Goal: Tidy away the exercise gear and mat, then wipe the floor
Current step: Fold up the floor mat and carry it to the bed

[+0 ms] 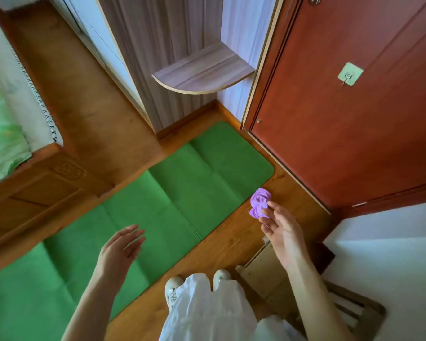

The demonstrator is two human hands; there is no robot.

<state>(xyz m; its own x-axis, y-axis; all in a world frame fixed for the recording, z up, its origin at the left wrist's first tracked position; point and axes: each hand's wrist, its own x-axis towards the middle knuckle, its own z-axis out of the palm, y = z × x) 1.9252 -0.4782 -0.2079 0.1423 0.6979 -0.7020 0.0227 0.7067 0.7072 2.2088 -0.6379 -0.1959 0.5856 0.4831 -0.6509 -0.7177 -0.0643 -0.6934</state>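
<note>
Green folding exercise mat [143, 212] lies flat and unfolded on the wooden floor [221, 244], running diagonally from the red door [342, 114] toward the lower left, bed [8, 114] off to the left. Right hand [282, 232] is raised over the floor just past the mat's edge, its grip pinching a crumpled purple cloth [260, 203] at the fingertips. Left hand [119, 249] hovers over the mat, fingers spread, holding nothing; white shoes [174, 289] stand on the floor beside the mat.
</note>
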